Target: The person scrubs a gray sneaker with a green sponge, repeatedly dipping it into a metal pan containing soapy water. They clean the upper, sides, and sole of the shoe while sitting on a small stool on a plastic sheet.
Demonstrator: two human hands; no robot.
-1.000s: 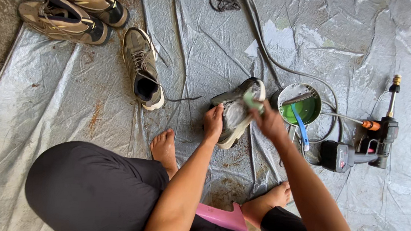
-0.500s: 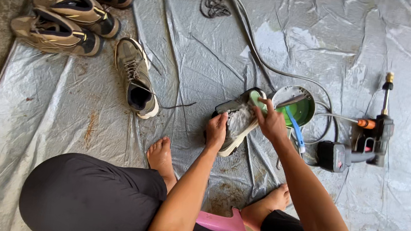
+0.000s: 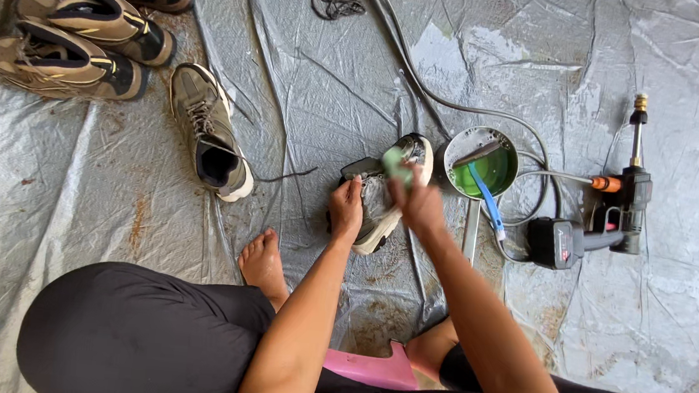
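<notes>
The left hand is closed around the near side of a grey-and-white low sneaker with a pale rubber sole, fingers curled over its edge and pinning it to the wrinkled grey plastic tarpaulin; the shoe lies tilted on its side, straight ahead of those fingers and under both hands. The right hand is bunched shut on a small pale green scrubbing pad, which sticks out past the fingertips and presses on the shoe's upper. Half a second ago that hand sat farther along the shoe, near its toe and close to the pot; now it has drawn back toward the middle of the shoe, while the left hand keeps the same grip and the shoe has not shifted on the sheet. Just beyond the right hand's knuckles stands a round metal pot of green liquid with a blue-handled brush leaning over its rim, unchanged. Farther out on that side lies a black cordless spray gun with an orange collar and brass nozzle, its grey hose looping past the pot. Well off beyond the left hand's fingers lies a single unlaced olive-grey sneaker, and beyond it three tan-and-black sneakers in a group, all where they were.
</notes>
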